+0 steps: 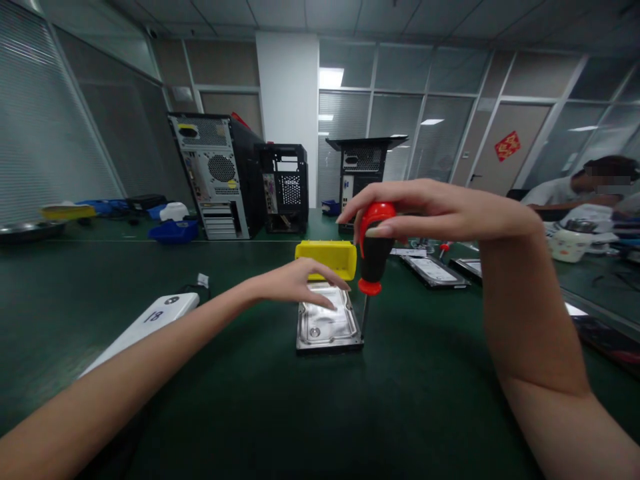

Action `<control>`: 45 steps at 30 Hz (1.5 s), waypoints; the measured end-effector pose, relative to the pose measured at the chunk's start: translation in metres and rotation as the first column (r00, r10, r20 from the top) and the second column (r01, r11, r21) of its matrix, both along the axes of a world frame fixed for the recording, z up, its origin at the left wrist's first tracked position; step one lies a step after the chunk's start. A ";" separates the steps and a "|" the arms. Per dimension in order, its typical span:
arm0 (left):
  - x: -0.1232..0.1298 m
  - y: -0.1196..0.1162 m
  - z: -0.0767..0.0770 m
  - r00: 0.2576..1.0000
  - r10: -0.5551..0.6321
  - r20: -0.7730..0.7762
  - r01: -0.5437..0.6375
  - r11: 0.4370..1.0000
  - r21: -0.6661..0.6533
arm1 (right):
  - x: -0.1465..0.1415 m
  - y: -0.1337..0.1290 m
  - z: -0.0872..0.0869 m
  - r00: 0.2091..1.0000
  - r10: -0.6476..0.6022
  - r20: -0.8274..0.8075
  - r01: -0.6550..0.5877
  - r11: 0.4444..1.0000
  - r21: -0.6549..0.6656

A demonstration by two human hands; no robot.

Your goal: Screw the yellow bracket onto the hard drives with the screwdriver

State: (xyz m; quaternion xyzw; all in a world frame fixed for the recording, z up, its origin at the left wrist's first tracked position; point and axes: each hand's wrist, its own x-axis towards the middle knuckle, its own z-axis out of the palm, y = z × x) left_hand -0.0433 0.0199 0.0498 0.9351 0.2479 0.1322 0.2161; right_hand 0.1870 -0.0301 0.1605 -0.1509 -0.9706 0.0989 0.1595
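A silver hard drive [327,323] lies flat on the dark green table, its long side running away from me. My right hand [420,210] is wrapped round the red and black handle of a screwdriver [376,250], which stands nearly upright. The screwdriver's tip is at the drive's near right corner; whether it sits in a screw is too small to tell. Over the drive's far part hovers my left hand [303,280], fingers apart and holding nothing. Just behind the drive is a yellow bin [327,260], partly hidden by my left hand.
Computer cases [215,177] stand at the back. More hard drives [434,271] lie to the right. A white device [160,317] is beside my left forearm, a blue bin [174,231] behind it. A person [565,190] sits at far right.
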 end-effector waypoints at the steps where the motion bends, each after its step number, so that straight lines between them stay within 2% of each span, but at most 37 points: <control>1: -0.004 0.005 0.000 0.998 0.062 0.023 -0.063 0.998 0.029 | 0.000 0.001 0.000 1.000 -0.005 -0.004 0.005 0.998 0.057; 3: -0.012 0.015 -0.001 0.973 0.231 -0.003 -0.227 0.956 0.188 | -0.002 0.002 -0.001 1.000 -0.027 -0.009 0.028 0.985 0.173; 5: -0.020 0.022 -0.001 0.934 0.350 -0.069 -0.307 0.887 0.346 | -0.003 0.001 -0.002 0.997 -0.070 -0.016 0.072 0.961 0.266; 8: -0.029 0.025 0.007 0.882 0.449 -0.141 -0.336 0.811 0.480 | -0.005 -0.004 -0.003 0.984 -0.176 -0.022 0.173 0.923 0.345; 11: -0.036 0.024 0.021 0.831 0.519 -0.202 -0.332 0.753 0.569 | -0.003 -0.012 -0.001 0.967 -0.257 -0.001 0.243 0.916 0.320; 15: -0.039 0.017 0.034 0.792 0.504 -0.344 -0.227 0.766 0.601 | 0.003 -0.015 0.002 0.969 -0.242 0.048 0.228 0.951 0.209; 19: -0.032 0.005 0.036 0.800 0.420 -0.428 -0.126 0.815 0.565 | 0.005 -0.009 0.003 0.986 -0.159 0.057 0.153 0.983 0.098; 22: -0.025 0.000 0.032 0.815 0.379 -0.437 -0.093 0.831 0.548 | 0.001 -0.005 0.000 0.993 -0.118 0.021 0.115 0.985 0.127; 26: -0.017 -0.001 0.022 0.815 0.332 -0.474 -0.001 0.820 0.573 | -0.004 -0.003 -0.004 0.987 -0.156 -0.030 0.158 0.958 0.240; 28: -0.015 0.000 0.019 0.806 0.333 -0.489 0.024 0.808 0.589 | -0.004 -0.004 -0.004 0.980 -0.194 -0.045 0.199 0.950 0.239; 31: -0.016 0.003 0.017 0.804 0.348 -0.481 0.015 0.798 0.603 | 0.001 -0.005 -0.003 0.967 -0.254 -0.033 0.256 0.954 0.158; 36: -0.019 0.006 0.018 0.806 0.393 -0.442 -0.051 0.791 0.610 | 0.008 -0.007 -0.001 0.973 -0.231 0.023 0.227 0.967 0.117; 38: -0.019 0.006 0.019 0.792 0.416 -0.447 -0.071 0.790 0.610 | 0.005 -0.006 -0.003 0.974 -0.225 0.010 0.221 0.965 0.144; 41: -0.017 0.005 0.018 0.764 0.444 -0.468 -0.082 0.787 0.612 | -0.002 -0.005 -0.006 0.973 -0.230 -0.033 0.231 0.940 0.250; 43: -0.017 0.007 0.016 0.758 0.452 -0.470 -0.086 0.784 0.615 | -0.005 -0.005 -0.008 0.963 -0.262 -0.066 0.270 0.911 0.312; 45: -0.019 0.011 0.013 0.758 0.460 -0.463 -0.097 0.781 0.616 | -0.005 -0.005 -0.008 0.948 -0.308 -0.074 0.315 0.894 0.318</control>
